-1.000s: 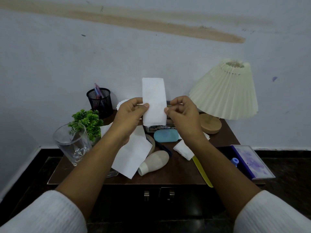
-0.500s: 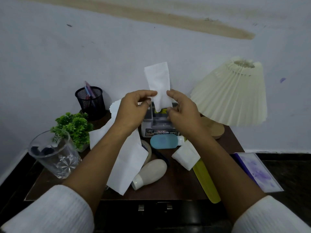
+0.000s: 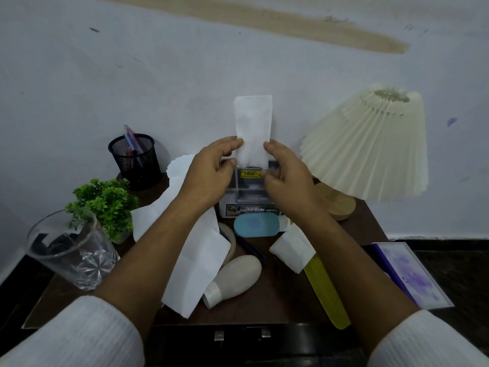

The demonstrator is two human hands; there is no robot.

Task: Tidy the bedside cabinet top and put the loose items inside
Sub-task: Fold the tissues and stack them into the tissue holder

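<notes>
A folded white tissue (image 3: 253, 131) is held upright above the grey box (image 3: 248, 200), pinched by the left hand (image 3: 211, 172) and right hand (image 3: 284, 176) at its lower edges.

The person wore a white, finely ribbed knit top. Its left sleeve (image 3: 79, 337) and right sleeve (image 3: 428, 343) ended short of the wrists, leaving each forearm, the left hand (image 3: 209, 170) and the right hand (image 3: 285, 178) bare.

A pale grey painted wall (image 3: 105, 75) is rising behind the cream pleated table lamp (image 3: 370, 144), a brown streak (image 3: 291, 21) running above.
</notes>
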